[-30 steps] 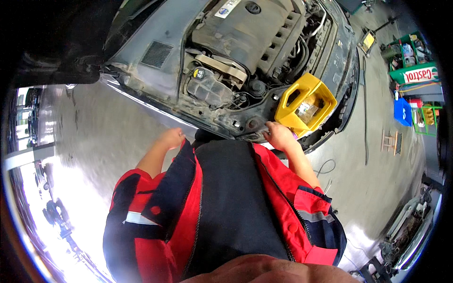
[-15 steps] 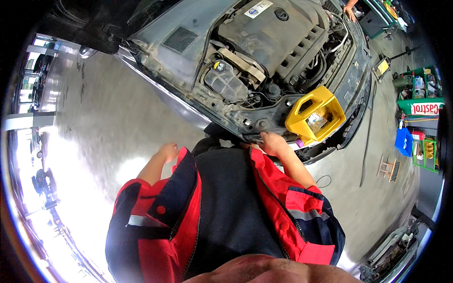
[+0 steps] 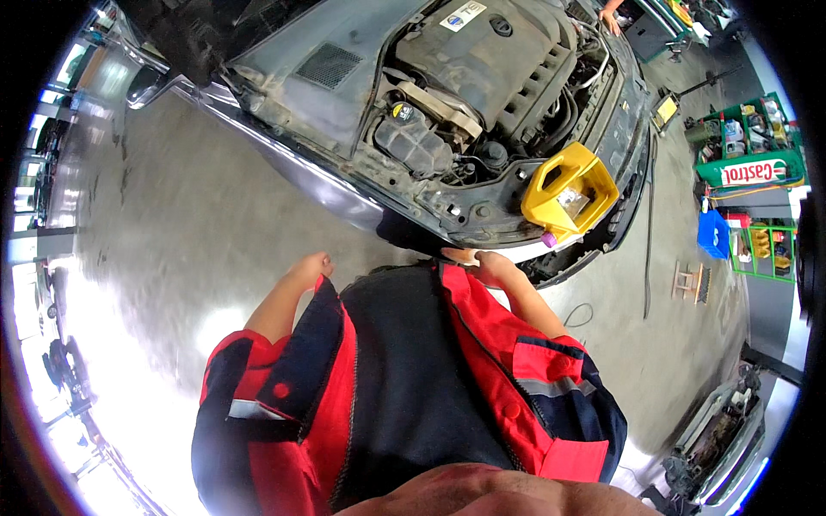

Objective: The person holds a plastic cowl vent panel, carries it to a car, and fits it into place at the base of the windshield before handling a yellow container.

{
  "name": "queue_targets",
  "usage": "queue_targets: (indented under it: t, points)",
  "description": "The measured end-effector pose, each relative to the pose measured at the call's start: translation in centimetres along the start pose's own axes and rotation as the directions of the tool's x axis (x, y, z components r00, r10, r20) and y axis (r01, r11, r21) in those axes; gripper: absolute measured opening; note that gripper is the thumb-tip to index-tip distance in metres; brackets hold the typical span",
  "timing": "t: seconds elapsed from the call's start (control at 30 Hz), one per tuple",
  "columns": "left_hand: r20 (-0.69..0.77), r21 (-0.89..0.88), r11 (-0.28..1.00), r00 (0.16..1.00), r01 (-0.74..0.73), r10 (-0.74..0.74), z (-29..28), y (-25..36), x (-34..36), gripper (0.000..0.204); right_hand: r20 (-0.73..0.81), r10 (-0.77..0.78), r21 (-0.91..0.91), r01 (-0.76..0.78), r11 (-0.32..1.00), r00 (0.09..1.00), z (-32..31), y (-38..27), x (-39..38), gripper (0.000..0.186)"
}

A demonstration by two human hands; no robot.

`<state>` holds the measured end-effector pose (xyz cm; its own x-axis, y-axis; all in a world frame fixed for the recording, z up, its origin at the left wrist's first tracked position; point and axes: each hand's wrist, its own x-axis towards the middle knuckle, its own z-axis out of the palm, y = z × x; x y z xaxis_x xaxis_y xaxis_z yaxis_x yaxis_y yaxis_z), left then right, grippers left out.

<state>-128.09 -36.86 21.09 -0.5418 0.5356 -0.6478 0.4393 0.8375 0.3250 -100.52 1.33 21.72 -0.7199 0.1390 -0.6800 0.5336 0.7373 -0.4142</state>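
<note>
My left hand hangs in front of me at the left, its fingers curled in, with nothing visible in it. My right hand is just below the front corner of the car fender, fingers stretched to the left; whether they touch the metal I cannot tell. Right above it, a yellow plastic jug with a purple cap lies on the car's front edge. One side of the jug is cut open, and a small clear, shiny thing shows inside.
The engine bay holds a large dark engine cover and a coolant reservoir with a black cap. Another person's hand rests at the car's far edge. Right are a green rack, a blue bin and a small wooden stool.
My view has shifted a little, showing more floor and fender at the left. My right hand has come down slightly from the fender edge; its fingers show more. The jug stays on the car.
</note>
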Motion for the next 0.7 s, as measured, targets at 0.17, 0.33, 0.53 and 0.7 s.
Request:
queue_targets:
  t: [0.17,0.33,0.53,0.7]
  points:
    - [-0.033,-0.024,0.999,0.999,-0.022,0.021,-0.1,-5.7,-1.3,0.028,0.009,0.198,0.100,-0.198,0.975,0.980,10.1,4.3,2.1,0.039]
    - [0.108,0.252,0.962,0.991,-0.106,0.081,4.9,-19.2,-4.7,0.033,0.238,0.448,0.028,-0.468,0.883,0.862,17.1,4.3,-0.7,0.041]
    - [0.155,-0.045,0.939,0.931,0.340,-0.330,11.9,-28.4,-10.2,0.038,0.222,0.144,-0.281,-0.079,0.957,0.964,18.7,3.2,2.3,0.037]
    - [0.199,-0.110,0.917,0.913,0.383,-0.357,11.9,-28.3,-12.4,0.042,0.015,-0.040,-0.183,0.043,0.982,0.999,16.5,-0.9,5.8,0.038]
